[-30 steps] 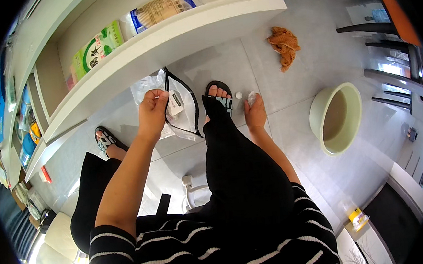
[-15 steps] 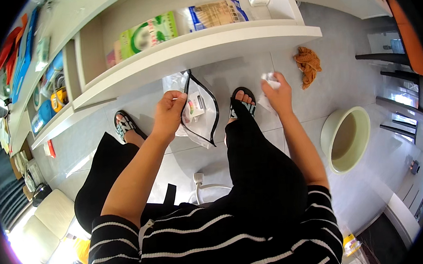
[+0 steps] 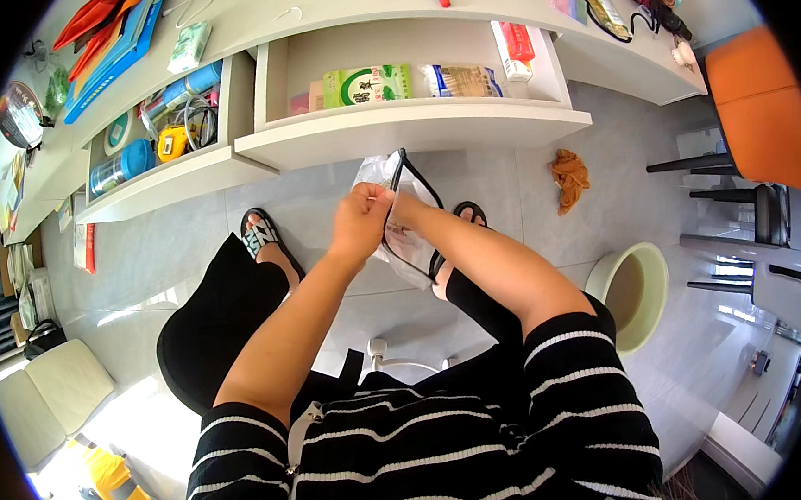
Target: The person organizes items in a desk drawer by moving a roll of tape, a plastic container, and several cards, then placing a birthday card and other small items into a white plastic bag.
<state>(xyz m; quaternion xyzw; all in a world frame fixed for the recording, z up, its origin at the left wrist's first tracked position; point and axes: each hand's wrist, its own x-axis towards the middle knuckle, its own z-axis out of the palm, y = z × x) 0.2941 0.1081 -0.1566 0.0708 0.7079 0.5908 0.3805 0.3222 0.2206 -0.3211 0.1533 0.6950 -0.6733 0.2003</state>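
Around my bag (image 3: 412, 251): drawer (image 3: 411, 132) at twelve o'clock, packets (image 3: 366, 86) inside; cloth (image 3: 569, 182) on floor (image 3: 532, 211) at three; basin (image 3: 658, 274) at four.

Brown cloth (image 3: 569, 181) (crumpled), orange chair (image 3: 764, 104)

We pinch the black-edged rim of a clear plastic bag (image 3: 375, 171) with our left hand (image 3: 362, 227), while our right hand (image 3: 406, 214) reaches into its mouth; what its fingers touch we cannot tell. Ahead of us a white drawer (image 3: 411, 128) stands open, and in it we see a green packet (image 3: 369, 85), a blue-ended packet of tan sticks (image 3: 465, 81) and a red-and-white box (image 3: 514, 53). To our right, a crumpled orange-brown cloth (image 3: 569, 181) lies on the grey tiled floor (image 3: 529, 227), near a pale green basin (image 3: 660, 283) of murky water (image 3: 624, 292).
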